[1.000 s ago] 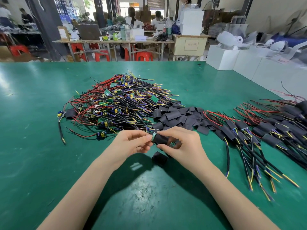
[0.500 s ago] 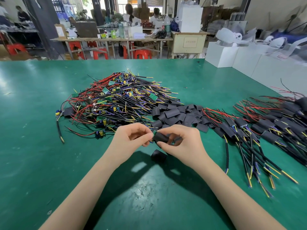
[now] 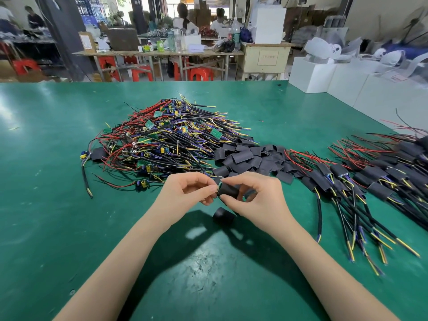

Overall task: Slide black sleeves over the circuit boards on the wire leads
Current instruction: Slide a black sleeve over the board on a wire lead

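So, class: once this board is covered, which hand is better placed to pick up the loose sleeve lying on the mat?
Probably the right hand: the loose sleeve lies just under it, beside its wrist.

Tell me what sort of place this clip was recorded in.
Most likely a small electronics assembly workshop. A green worktable holds a heap of wired circuit boards, loose black sleeves and a row of sleeved leads. Behind it, other people sit at cluttered benches with red plastic stools.
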The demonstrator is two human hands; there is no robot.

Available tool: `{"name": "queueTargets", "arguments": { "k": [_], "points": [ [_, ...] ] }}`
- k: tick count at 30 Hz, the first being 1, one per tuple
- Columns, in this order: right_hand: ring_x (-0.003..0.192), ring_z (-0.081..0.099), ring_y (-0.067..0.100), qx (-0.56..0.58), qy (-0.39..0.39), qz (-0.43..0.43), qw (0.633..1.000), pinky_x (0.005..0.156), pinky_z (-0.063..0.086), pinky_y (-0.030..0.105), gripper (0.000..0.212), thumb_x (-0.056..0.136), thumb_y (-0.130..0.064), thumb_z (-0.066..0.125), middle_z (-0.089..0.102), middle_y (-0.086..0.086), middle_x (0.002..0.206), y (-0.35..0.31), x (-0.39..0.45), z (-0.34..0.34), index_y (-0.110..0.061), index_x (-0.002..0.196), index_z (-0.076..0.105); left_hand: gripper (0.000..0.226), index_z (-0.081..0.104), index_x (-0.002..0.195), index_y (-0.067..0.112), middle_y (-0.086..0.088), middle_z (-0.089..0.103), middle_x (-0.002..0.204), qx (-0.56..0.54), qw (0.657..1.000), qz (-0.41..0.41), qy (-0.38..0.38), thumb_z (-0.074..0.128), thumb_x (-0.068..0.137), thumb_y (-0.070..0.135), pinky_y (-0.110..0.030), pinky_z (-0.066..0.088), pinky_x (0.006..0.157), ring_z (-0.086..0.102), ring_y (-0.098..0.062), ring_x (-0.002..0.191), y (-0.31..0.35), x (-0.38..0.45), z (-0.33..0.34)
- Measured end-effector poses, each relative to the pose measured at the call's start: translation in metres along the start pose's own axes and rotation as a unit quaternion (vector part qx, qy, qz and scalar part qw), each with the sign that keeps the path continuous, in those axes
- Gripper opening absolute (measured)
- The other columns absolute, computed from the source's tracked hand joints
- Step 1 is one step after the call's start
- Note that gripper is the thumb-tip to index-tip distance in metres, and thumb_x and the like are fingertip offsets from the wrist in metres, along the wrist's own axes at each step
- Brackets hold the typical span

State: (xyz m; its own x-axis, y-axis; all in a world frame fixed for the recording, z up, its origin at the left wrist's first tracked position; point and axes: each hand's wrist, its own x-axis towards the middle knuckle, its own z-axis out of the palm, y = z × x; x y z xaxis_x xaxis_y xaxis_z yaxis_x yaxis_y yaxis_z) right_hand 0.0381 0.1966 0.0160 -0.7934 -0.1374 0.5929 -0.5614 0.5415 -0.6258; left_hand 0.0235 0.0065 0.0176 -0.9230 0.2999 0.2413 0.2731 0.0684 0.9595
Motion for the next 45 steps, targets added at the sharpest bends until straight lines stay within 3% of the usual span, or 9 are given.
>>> {"name": "queueTargets", "arguments": {
  "k": [11,15,18,21,28,31,37,41,45],
  "points": [
    [0.057,0.051,0.001,-0.040,-0.025,-0.035,0.998,0.062,0.035,0.005,0.024,0.074,-0.013,0.076,0.066,-0.008,0.079,-0.0009,-0.0008,-0.0013,-0.016,0.097,0.074,0.017,0.073,0.082,0.013,-0.002,0.072,0.075,0.061,0.997,0.046,0.000,0.072,0.081,-0.003,-0.020,0.054,0.068,0.066,-0.011,0.065,0.0002,-0.0010,-0.0033],
    [0.062,0.051,-0.006,-0.050,-0.043,-0.041,0.997,0.065,0.036,0.005,0.028,0.077,-0.016,0.074,0.066,-0.011,0.085,0.0000,-0.0013,-0.0019,-0.017,0.105,0.071,0.017,0.074,0.080,0.013,-0.003,0.072,0.072,0.056,0.998,0.036,0.016,0.073,0.081,-0.004,-0.018,0.053,0.064,0.067,-0.012,0.061,-0.0022,0.0000,-0.0034],
    [0.062,0.050,0.001,-0.069,-0.062,-0.055,0.994,0.064,0.044,0.014,0.037,0.078,-0.020,0.070,0.064,-0.015,0.087,-0.0007,-0.0017,-0.0033,-0.027,0.112,0.058,0.017,0.074,0.078,0.014,-0.005,0.072,0.070,0.043,0.999,0.020,0.017,0.073,0.081,-0.003,-0.020,0.054,0.063,0.067,-0.015,0.060,-0.0031,0.0006,-0.0044],
    [0.062,0.044,0.004,-0.112,-0.076,-0.086,0.987,0.062,0.049,0.028,0.031,0.081,-0.021,0.065,0.060,-0.010,0.088,-0.0006,-0.0013,-0.0046,-0.028,0.110,0.055,0.017,0.074,0.078,0.013,-0.006,0.072,0.069,0.037,0.999,0.010,0.015,0.073,0.081,-0.004,-0.020,0.054,0.062,0.067,-0.015,0.060,-0.0026,0.0003,-0.0039],
    [0.061,0.047,0.008,-0.118,-0.129,-0.098,0.980,0.060,0.048,0.036,0.020,0.087,-0.020,0.057,0.049,-0.010,0.088,-0.0023,-0.0001,-0.0067,-0.025,0.106,0.055,0.017,0.073,0.079,0.011,-0.005,0.071,0.068,0.036,0.999,0.005,0.024,0.072,0.080,-0.006,-0.021,0.054,0.061,0.067,-0.015,0.058,-0.0019,-0.0004,-0.0006],
    [0.062,0.048,0.012,-0.108,-0.157,-0.094,0.977,0.063,0.049,0.037,0.024,0.084,-0.016,0.063,0.048,-0.008,0.091,-0.0033,0.0002,-0.0083,-0.023,0.105,0.054,0.017,0.073,0.078,0.010,-0.004,0.071,0.066,0.038,0.999,0.000,0.031,0.072,0.080,-0.007,-0.020,0.054,0.061,0.067,-0.015,0.057,-0.0031,-0.0004,0.0011],
    [0.064,0.045,0.014,-0.098,-0.151,-0.092,0.979,0.061,0.048,0.038,0.021,0.085,-0.013,0.062,0.049,-0.008,0.091,-0.0024,0.0005,-0.0072,-0.021,0.102,0.053,0.017,0.073,0.078,0.009,-0.006,0.071,0.065,0.040,0.998,-0.010,0.042,0.071,0.080,-0.007,-0.021,0.055,0.061,0.067,-0.015,0.057,-0.0047,0.0004,0.0028],
    [0.064,0.041,0.009,-0.081,-0.141,-0.091,0.983,0.058,0.046,0.034,0.017,0.086,-0.013,0.060,0.050,-0.009,0.089,-0.0004,-0.0006,-0.0054,-0.022,0.096,0.051,0.016,0.072,0.078,0.008,-0.006,0.071,0.065,0.035,0.998,-0.026,0.041,0.071,0.080,-0.008,-0.020,0.054,0.061,0.066,-0.014,0.057,-0.0044,0.0012,0.0017],
    [0.061,0.047,0.009,-0.052,-0.128,-0.056,0.989,0.056,0.036,0.013,0.029,0.080,-0.009,0.064,0.051,-0.025,0.079,0.0021,-0.0012,-0.0042,-0.025,0.097,0.046,0.019,0.069,0.076,0.009,-0.003,0.070,0.067,0.055,0.997,-0.041,0.034,0.069,0.080,-0.009,-0.023,0.056,0.065,0.067,-0.014,0.059,-0.0051,0.0014,0.0041]
  ]
}}
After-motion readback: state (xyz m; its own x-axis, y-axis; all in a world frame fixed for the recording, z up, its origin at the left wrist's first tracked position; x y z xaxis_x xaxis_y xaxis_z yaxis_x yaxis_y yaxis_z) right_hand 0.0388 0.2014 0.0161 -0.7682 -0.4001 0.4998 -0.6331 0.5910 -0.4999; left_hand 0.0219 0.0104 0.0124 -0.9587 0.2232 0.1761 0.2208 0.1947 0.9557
